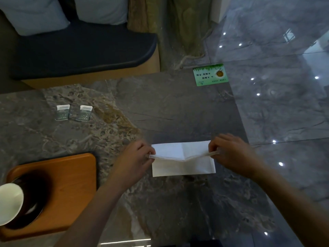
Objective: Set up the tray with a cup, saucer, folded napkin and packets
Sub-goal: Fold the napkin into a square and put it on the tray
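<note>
A white napkin lies on the marble table, half folded, its upper layer lifted along a crease. My left hand pinches the napkin's left edge and my right hand pinches its right edge. An orange wooden tray sits at the lower left. On it stands a dark saucer with a cup whose pale inside shows at the frame's left edge. Two small green and white packets lie side by side on the table beyond the tray.
A green printed card lies at the table's far right corner. A dark blue cushioned bench with pale pillows stands behind the table. Glossy grey floor runs along the table's right edge.
</note>
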Demonstrator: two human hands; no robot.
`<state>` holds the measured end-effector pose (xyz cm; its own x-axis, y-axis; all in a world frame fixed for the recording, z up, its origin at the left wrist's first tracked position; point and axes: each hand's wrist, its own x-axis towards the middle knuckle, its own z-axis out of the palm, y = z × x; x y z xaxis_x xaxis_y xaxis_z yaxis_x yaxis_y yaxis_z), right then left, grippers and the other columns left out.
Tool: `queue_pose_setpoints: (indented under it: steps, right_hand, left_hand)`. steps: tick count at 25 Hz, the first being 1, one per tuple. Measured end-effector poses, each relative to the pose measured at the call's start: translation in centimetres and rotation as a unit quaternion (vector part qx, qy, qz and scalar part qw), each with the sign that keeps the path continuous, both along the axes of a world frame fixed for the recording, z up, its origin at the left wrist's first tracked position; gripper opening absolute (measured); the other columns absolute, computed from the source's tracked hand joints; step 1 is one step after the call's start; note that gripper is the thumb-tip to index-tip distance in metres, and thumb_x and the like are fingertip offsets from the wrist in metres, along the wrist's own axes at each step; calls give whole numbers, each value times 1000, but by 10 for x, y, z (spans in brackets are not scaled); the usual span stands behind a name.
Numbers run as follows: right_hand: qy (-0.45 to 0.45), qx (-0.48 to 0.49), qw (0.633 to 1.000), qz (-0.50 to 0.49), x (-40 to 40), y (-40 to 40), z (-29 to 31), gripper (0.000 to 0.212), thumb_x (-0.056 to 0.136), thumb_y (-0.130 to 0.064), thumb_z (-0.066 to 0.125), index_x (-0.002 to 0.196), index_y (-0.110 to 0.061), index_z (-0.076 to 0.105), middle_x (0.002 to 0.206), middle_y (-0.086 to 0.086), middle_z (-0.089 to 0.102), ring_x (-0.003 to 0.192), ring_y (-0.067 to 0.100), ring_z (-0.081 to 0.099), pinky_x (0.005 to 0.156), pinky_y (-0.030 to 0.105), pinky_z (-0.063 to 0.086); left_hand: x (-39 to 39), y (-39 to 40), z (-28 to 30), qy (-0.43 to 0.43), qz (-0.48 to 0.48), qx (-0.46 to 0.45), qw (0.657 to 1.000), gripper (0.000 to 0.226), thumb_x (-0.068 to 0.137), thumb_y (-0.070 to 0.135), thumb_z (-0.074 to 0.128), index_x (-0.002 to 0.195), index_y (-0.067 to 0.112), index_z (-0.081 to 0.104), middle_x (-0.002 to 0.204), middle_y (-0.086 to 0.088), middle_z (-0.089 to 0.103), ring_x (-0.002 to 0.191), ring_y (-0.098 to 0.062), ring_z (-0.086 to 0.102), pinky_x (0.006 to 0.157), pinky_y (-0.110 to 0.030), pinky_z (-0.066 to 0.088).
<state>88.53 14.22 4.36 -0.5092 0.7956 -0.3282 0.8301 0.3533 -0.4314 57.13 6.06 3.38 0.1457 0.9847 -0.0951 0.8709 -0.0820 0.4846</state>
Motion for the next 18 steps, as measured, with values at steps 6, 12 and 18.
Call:
queue_pose_setpoints:
  steps: [6, 12, 18]
  right_hand:
    - [-13, 21, 999, 22, 11, -46, -22, 23, 80, -28, 74, 102, -29, 67, 111, -8, 61, 100, 11, 49, 81, 26, 35]
    - [-21, 31, 999, 1, 15, -57, -41, 23, 78, -24, 76, 101, -26, 69, 113, -1, 64, 104, 19, 55, 82, 29, 41]
    - [-30, 61, 998, 6, 17, -65, -52, 27, 76, -28, 77, 101, -28, 68, 112, -2, 64, 104, 20, 57, 84, 31, 43]
  left_hand:
    - [6, -32, -24, 29, -17, -30, 999, 19, 79, 22, 74, 96, 25, 65, 95, 6, 57, 84, -11, 55, 69, -24, 45]
    - [10, -44, -45, 43, -53, -46, 997, 19, 79, 20, 72, 96, 24, 64, 95, 4, 59, 89, -15, 57, 76, -26, 42]
    - [7, -41, -48, 50, -46, -47, 997, 20, 76, 21, 76, 94, 24, 66, 93, 4, 60, 86, -14, 57, 75, -23, 36]
